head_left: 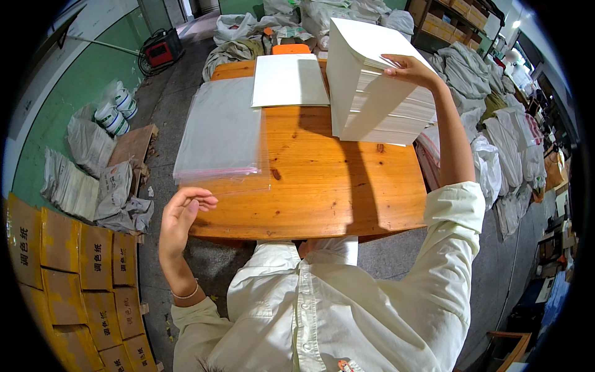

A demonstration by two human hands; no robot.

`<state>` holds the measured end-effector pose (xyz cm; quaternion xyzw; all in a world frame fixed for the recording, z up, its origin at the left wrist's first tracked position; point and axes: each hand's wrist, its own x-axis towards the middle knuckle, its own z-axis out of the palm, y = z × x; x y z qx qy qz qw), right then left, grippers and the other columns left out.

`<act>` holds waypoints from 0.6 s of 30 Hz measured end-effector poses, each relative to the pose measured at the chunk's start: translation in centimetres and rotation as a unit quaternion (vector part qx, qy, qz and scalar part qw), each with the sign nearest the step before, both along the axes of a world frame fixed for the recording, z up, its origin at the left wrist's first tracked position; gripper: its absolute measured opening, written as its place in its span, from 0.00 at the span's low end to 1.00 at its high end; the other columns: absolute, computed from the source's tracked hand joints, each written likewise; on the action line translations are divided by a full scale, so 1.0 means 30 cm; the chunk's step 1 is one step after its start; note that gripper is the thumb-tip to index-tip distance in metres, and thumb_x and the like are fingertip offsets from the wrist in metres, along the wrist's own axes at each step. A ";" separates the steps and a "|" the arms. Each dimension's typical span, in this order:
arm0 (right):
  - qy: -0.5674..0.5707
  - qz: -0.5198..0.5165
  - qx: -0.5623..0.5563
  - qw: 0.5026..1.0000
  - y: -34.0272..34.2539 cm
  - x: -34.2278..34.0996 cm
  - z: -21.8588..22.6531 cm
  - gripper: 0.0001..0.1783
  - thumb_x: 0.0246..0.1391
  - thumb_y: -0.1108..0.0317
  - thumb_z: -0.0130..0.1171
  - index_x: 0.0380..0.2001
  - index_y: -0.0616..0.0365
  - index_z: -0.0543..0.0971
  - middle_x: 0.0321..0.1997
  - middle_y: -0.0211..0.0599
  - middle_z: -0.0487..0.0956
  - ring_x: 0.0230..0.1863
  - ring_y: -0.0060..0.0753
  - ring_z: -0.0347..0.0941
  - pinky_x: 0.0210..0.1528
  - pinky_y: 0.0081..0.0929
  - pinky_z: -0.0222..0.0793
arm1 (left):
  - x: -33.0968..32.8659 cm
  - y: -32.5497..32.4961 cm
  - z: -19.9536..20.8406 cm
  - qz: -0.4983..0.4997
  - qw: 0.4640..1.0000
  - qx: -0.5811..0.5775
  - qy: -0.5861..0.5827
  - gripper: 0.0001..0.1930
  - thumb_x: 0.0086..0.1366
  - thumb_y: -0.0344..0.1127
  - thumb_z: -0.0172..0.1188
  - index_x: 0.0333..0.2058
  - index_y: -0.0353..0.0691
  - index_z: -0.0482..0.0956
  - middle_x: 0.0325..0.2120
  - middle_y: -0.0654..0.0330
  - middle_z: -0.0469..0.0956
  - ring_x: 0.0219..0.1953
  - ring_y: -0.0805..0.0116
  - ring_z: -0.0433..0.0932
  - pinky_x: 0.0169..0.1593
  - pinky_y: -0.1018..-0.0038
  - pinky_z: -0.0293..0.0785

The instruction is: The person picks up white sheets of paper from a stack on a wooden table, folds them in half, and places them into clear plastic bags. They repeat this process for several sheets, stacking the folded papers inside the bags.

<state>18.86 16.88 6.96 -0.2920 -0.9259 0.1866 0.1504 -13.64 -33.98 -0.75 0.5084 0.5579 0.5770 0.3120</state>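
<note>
A tall stack of white paper (378,115) stands at the far right of the wooden table (310,173). My right hand (409,69) is at its upper near edge, fingers above and thumb lower, closed on the edge of the top sheets; how many sheets it grips cannot be seen. My left hand (181,217) hovers by the table's near left corner, open and holding nothing, its fingers slightly bent. Just beyond it lies a pile of clear plastic bags (217,133) with a pinkish strip along the near edge. A lower white stack of paper (288,80) sits between the bags and the tall stack.
Yellow-taped cartons (96,260) are piled at the left. Two white buckets (114,115) and grey wrapped bundles (74,183) stand along the green wall. An orange stool (291,48) is behind the table. Filled plastic sacks (486,161) crowd the right side.
</note>
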 end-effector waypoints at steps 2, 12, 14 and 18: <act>-0.017 -0.003 0.005 1.000 -0.001 -0.002 0.007 0.38 0.47 0.44 0.61 0.58 0.50 0.67 0.59 0.41 0.68 0.58 0.36 0.65 0.60 0.31 0.59 | 0.002 0.000 0.004 -0.005 1.000 -0.011 0.006 0.14 0.66 0.36 0.48 0.42 0.31 0.72 0.36 0.55 0.77 0.39 0.70 0.75 0.45 0.76 0.68; 0.044 -0.029 -0.041 0.998 -0.022 0.004 0.041 0.29 0.54 0.51 0.57 0.56 0.54 0.69 0.46 0.40 0.78 0.45 0.34 0.75 0.44 0.29 0.71 | 0.011 0.017 -0.004 -0.013 1.000 -0.016 0.007 0.13 0.66 0.36 0.48 0.41 0.31 0.73 0.35 0.56 0.77 0.39 0.70 0.75 0.45 0.76 0.68; 0.058 -0.072 0.031 0.995 -0.051 -0.015 0.044 0.26 0.55 0.52 0.56 0.54 0.54 0.70 0.42 0.42 0.79 0.42 0.36 0.77 0.40 0.29 0.73 | 0.008 0.016 -0.008 -0.005 1.000 -0.009 0.005 0.13 0.66 0.35 0.47 0.41 0.31 0.73 0.35 0.55 0.77 0.38 0.69 0.75 0.44 0.76 0.68; 0.057 -0.065 0.293 0.952 -0.143 -0.033 -0.013 0.21 0.53 0.61 0.56 0.51 0.48 0.70 0.37 0.48 0.79 0.38 0.45 0.77 0.37 0.36 0.73 | 0.004 -0.005 -0.009 0.022 1.000 0.013 0.009 0.13 0.66 0.34 0.47 0.41 0.29 0.72 0.34 0.54 0.77 0.38 0.68 0.76 0.45 0.74 0.69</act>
